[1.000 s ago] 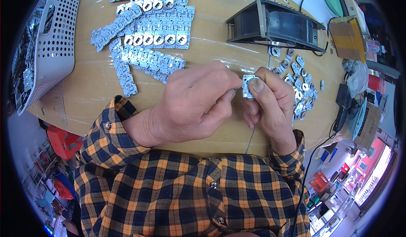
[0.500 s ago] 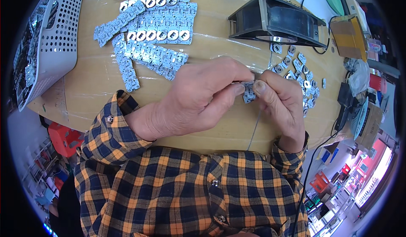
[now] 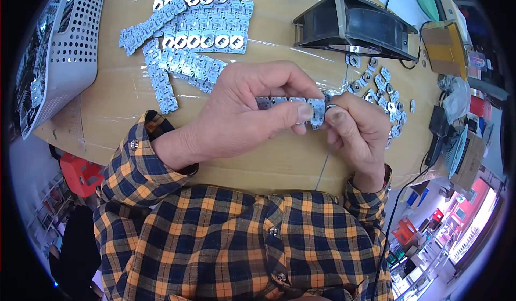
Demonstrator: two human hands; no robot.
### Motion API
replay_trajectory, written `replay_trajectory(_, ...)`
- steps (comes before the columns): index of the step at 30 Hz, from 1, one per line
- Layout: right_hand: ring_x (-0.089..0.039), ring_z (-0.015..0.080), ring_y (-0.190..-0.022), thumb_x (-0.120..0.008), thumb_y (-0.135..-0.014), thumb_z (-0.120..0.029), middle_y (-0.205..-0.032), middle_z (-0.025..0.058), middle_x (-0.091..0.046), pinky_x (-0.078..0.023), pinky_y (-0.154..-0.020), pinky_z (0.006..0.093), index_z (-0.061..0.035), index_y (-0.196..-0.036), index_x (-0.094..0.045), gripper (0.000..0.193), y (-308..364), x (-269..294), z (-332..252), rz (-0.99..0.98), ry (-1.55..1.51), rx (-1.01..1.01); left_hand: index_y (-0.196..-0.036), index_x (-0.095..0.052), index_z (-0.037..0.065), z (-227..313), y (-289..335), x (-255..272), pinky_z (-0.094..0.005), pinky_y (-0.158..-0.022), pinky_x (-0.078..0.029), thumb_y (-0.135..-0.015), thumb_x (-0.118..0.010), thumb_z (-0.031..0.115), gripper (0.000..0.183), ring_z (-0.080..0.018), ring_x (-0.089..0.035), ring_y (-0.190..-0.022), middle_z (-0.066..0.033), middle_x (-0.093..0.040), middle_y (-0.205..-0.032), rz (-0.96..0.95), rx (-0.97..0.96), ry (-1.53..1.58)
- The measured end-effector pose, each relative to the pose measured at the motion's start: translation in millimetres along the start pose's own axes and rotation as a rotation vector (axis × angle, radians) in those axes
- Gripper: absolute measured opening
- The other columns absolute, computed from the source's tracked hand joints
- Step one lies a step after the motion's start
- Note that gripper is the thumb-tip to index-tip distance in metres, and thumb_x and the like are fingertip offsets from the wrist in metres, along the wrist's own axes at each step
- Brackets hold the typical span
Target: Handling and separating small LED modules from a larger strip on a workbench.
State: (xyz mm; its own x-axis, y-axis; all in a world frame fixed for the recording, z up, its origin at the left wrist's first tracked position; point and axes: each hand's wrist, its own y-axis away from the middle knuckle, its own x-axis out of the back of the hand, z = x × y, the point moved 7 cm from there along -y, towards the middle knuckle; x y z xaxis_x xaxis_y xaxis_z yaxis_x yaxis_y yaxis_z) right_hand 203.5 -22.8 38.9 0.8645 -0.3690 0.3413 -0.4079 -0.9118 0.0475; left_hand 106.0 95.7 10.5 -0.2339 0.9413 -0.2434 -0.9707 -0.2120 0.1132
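My left hand (image 3: pixel 244 110) is closed on a strip of small circuit boards (image 3: pixel 317 112), thumb on top and fingers beneath. The strip runs from inside the palm out past the thumb tip. Beside its end, my right hand (image 3: pixel 359 124) pinches a small circuit board (image 3: pixel 330 107) between thumb and forefinger; only its rounded metallic edge shows. The right fingertips nearly meet the strip's end, and whether they touch it is hard to tell. A thin grey cord (image 3: pixel 323 169) runs from below the right hand toward my shirt.
Board strips (image 3: pixel 207 24), some with round silver parts, lie at the far left by a white perforated basket (image 3: pixel 75 48). A black fan (image 3: pixel 352 26) stands at the back right. Loose single boards (image 3: pixel 384 89) are scattered right of my right hand. A cardboard box (image 3: pixel 442 46) sits beyond.
My left hand has turned so the board strip shows along its length. My right hand has shifted slightly right, away from the strip's end, with a small board in its pinch.
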Motion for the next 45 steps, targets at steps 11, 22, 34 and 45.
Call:
replay_trajectory(11, -0.048, 0.0057, -0.046, -0.059, -0.097, -0.012, -0.055, -0.0007, -0.052, -0.036, -0.044, 0.0227, -0.0002, -0.080, -0.060, 0.021, -1, -9, 2, -0.030, -0.024, -0.050, -0.110, -0.059, -0.003, -4, -2, -4, -0.0170, -0.049, -0.043, -0.092, -0.065, 0.010, 0.023, -0.0073, -0.065, -0.070, -0.0067, -0.066, -0.083, 0.033, 0.020, 0.191)
replay_trajectory(22, -0.039, 0.0040, -0.040, -0.050, -0.102, -0.021, -0.055, -0.0002, -0.048, -0.028, -0.037, 0.0203, -0.0020, -0.076, -0.053, 0.032, 1, -21, 27, 0.076, -0.851, -0.379, -0.101, -0.063, -0.002, 1, -1, 0, -0.0197, -0.052, -0.044, -0.091, -0.065, 0.008, 0.015, -0.0090, -0.063, -0.067, -0.0074, -0.066, -0.083, -0.006, -0.022, 0.101)
replay_trajectory(34, -0.039, 0.0015, -0.042, -0.051, -0.102, -0.020, -0.057, -0.0026, -0.049, -0.028, -0.039, 0.0184, -0.0025, -0.081, -0.057, 0.027, 4, -17, 27, 0.089, -0.577, -0.276, -0.099, -0.065, -0.003, 31, 12, -5, -0.0256, -0.060, -0.049, -0.079, -0.066, -0.008, 0.021, -0.0182, -0.063, -0.070, -0.0120, -0.065, -0.085, 0.195, -0.573, -0.627)
replay_trajectory(45, -0.039, 0.0027, -0.042, -0.051, -0.102, -0.019, -0.055, -0.0022, -0.048, -0.028, -0.038, 0.0193, -0.0018, -0.081, -0.057, 0.028, 4, -18, 28, 0.102, -0.594, -0.315, -0.098, -0.065, -0.003, 31, 11, -1, -0.0250, -0.059, -0.049, -0.079, -0.065, -0.008, 0.020, -0.0168, -0.063, -0.069, -0.0121, -0.066, -0.084, 0.202, -0.544, -0.615)
